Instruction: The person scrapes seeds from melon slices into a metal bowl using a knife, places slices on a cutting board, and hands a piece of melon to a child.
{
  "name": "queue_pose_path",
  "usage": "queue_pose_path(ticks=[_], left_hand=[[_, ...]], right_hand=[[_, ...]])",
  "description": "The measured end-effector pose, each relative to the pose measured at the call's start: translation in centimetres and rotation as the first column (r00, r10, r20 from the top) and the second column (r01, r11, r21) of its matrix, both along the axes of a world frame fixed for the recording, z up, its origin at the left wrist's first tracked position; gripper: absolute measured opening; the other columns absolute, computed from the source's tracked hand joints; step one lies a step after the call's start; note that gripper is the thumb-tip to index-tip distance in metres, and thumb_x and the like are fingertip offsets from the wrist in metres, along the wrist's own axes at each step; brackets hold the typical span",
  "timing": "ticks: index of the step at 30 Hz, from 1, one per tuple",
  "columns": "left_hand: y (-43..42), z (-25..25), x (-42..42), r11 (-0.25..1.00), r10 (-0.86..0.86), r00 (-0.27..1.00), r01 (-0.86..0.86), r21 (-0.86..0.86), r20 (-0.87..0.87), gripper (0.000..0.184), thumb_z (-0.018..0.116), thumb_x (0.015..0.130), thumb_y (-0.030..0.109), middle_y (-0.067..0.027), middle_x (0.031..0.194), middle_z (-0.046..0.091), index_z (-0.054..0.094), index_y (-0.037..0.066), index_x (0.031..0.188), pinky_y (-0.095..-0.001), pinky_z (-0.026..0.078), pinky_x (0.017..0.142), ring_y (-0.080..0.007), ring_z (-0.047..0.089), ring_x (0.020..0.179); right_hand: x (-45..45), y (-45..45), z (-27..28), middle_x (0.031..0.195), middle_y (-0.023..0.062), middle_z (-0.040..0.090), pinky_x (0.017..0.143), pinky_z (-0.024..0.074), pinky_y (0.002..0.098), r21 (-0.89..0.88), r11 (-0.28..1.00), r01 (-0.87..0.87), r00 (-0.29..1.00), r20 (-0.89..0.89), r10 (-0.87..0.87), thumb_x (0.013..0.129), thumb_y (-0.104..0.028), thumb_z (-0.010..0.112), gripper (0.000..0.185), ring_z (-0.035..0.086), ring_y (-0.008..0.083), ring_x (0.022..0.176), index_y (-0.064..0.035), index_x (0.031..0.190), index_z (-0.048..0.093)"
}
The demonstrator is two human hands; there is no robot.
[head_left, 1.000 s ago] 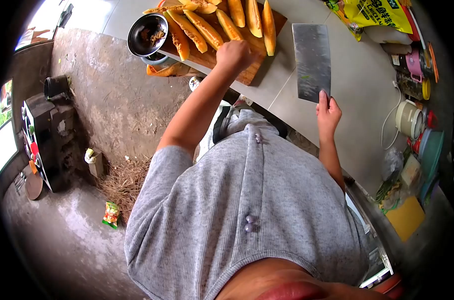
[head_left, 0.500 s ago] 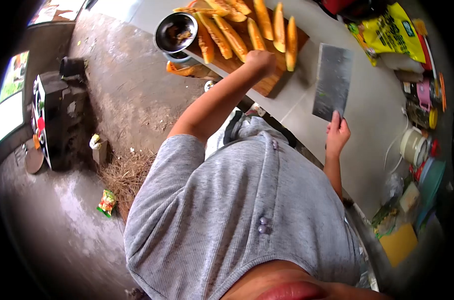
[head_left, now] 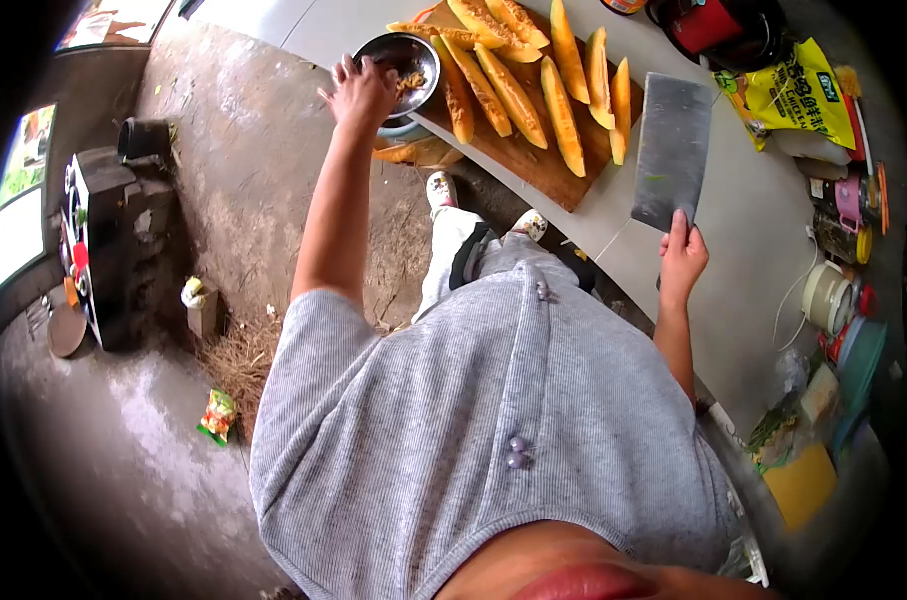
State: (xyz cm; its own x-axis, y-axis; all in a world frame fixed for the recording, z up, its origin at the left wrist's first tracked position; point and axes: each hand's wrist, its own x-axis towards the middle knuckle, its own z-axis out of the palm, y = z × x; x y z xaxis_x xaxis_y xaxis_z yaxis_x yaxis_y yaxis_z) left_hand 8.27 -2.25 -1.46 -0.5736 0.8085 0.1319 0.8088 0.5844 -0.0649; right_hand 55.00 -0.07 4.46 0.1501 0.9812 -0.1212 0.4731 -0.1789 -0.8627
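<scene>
While orange wedges (head_left: 564, 118) taper nearby, the right hand (head_left: 684, 263) grips a rectangular cleaver (head_left: 673, 150).

The slices (head_left: 514, 97) lie on the board (head_left: 544, 172), bowl (head_left: 421, 56) left and cleaver (head_left: 672, 150) right.

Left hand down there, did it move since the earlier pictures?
Yes. Against the wooden cutting board, the left hand has moved toward the picture's left, from over the board's near edge to the rim of the metal bowl.

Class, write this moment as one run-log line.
left hand: open, over shiny round metal bowl | right hand: holding grey rectangular metal cleaver | orange crescent-shaped slices: on brown wooden board
</scene>
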Motion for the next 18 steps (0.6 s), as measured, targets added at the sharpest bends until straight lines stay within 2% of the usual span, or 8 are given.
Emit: queue_pose_path(ticks=[1, 4, 7, 9, 10, 14, 17, 18], left_hand=[[0.6, 4.0, 0.9, 0.999, -0.041, 0.999, 0.041, 0.016, 0.035, 0.038, 0.046, 0.089, 0.038, -0.0133, 0.118, 0.051, 0.057, 0.008, 0.108, -0.0566, 0.032, 0.092, -0.0303, 0.045, 0.113], [2.0, 5.3, 1.5, 0.927, -0.232, 0.973, 0.219, 0.304, 0.008, 0.024, 0.054, 0.085, 0.031, -0.0096, 0.090, 0.061, 0.066, 0.011, 0.079, -0.0425, 0.042, 0.080, -0.0304, 0.056, 0.088], [2.2, 5.0, 3.4, 0.815, -0.507, 0.847, 0.408, 0.411, 0.163, 0.016, 0.059, 0.080, 0.022, -0.0125, 0.087, 0.060, 0.065, 0.009, 0.074, -0.0399, 0.046, 0.074, -0.0317, 0.057, 0.081], [2.3, 3.7, 5.0, 0.785, -0.570, 0.738, 0.361, 0.503, 0.361, 0.016, 0.060, 0.079, 0.022, -0.0131, 0.088, 0.060, 0.065, 0.007, 0.079, -0.0408, 0.047, 0.074, -0.0327, 0.057, 0.085], [2.3, 3.7, 5.8, 0.851, -0.506, 0.750, 0.356, 0.386, 0.426, 0.021, 0.061, 0.078, 0.024, -0.0147, 0.094, 0.059, 0.064, 0.006, 0.090, -0.0412, 0.046, 0.080, -0.0341, 0.055, 0.092], [5.3, 2.1, 6.8, 0.856, -0.516, 0.774, 0.463, 0.229, 0.368, 0.035, 0.060, 0.076, 0.020, -0.0141, 0.110, 0.054, 0.057, 0.008, 0.109, -0.0410, 0.042, 0.089, -0.0313, 0.049, 0.107], [8.0, 1.4, 7.0, 0.721, -0.691, 0.680, 0.672, 0.171, 0.244, 0.040, 0.059, 0.073, 0.015, -0.0120, 0.111, 0.054, 0.055, 0.008, 0.112, -0.0400, 0.040, 0.091, -0.0286, 0.046, 0.111], [8.9, 1.5, 7.2, 0.567, -0.814, 0.538, 0.818, 0.099, 0.219, 0.040, 0.058, 0.072, 0.013, -0.0118, 0.111, 0.054, 0.055, 0.008, 0.112, -0.0393, 0.040, 0.092, -0.0279, 0.046, 0.112]], right_hand=[[-0.7, -0.2, 0.3, 0.052, -0.0004, 0.048, 0.043, 0.0356, 0.0225, -0.001, 1.000, 0.013, 1.000, 0.015, -0.013, 0.088, -0.029, 0.060, 0.038, 0.043, 0.0058, 0.046, -0.0029, 0.062, 0.050], [-3.3, -0.7, 0.7, 0.052, -0.0001, 0.048, 0.043, 0.0357, 0.0224, 0.005, 1.000, 0.007, 1.000, -0.016, -0.007, 0.088, -0.029, 0.060, 0.038, 0.043, 0.0057, 0.046, -0.0030, 0.062, 0.051], [-5.7, -1.2, 1.3, 0.052, -0.0001, 0.048, 0.044, 0.0356, 0.0220, 0.006, 1.000, 0.003, 0.997, -0.072, -0.003, 0.089, -0.028, 0.059, 0.037, 0.043, 0.0056, 0.046, -0.0029, 0.063, 0.051], [-6.9, -1.6, 1.8, 0.052, -0.0002, 0.048, 0.044, 0.0357, 0.0216, -0.005, 1.000, 0.007, 0.998, -0.063, -0.007, 0.089, -0.028, 0.059, 0.035, 0.043, 0.0057, 0.046, -0.0026, 0.065, 0.052], [-7.4, -1.7, 2.0, 0.053, -0.0001, 0.048, 0.044, 0.0358, 0.0213, -0.018, 1.000, 0.004, 0.997, -0.072, -0.006, 0.089, -0.027, 0.059, 0.034, 0.043, 0.0057, 0.046, -0.0025, 0.067, 0.053], [-8.6, -2.4, 2.5, 0.054, -0.0001, 0.049, 0.044, 0.0355, 0.0208, -0.042, 0.999, 0.001, 0.996, -0.094, -0.005, 0.089, -0.027, 0.059, 0.033, 0.043, 0.0056, 0.047, -0.0028, 0.067, 0.053], [-8.5, -3.1, 2.2, 0.053, -0.0007, 0.048, 0.044, 0.0350, 0.0217, -0.050, 0.999, 0.009, 0.994, -0.104, -0.015, 0.088, -0.028, 0.060, 0.032, 0.043, 0.0053, 0.046, -0.0024, 0.069, 0.055], [-8.5, -3.5, 2.2, 0.053, -0.0008, 0.048, 0.044, 0.0349, 0.0218, -0.050, 0.999, 0.005, 0.996, -0.084, -0.009, 0.088, -0.027, 0.060, 0.032, 0.042, 0.0053, 0.046, -0.0021, 0.069, 0.055]])
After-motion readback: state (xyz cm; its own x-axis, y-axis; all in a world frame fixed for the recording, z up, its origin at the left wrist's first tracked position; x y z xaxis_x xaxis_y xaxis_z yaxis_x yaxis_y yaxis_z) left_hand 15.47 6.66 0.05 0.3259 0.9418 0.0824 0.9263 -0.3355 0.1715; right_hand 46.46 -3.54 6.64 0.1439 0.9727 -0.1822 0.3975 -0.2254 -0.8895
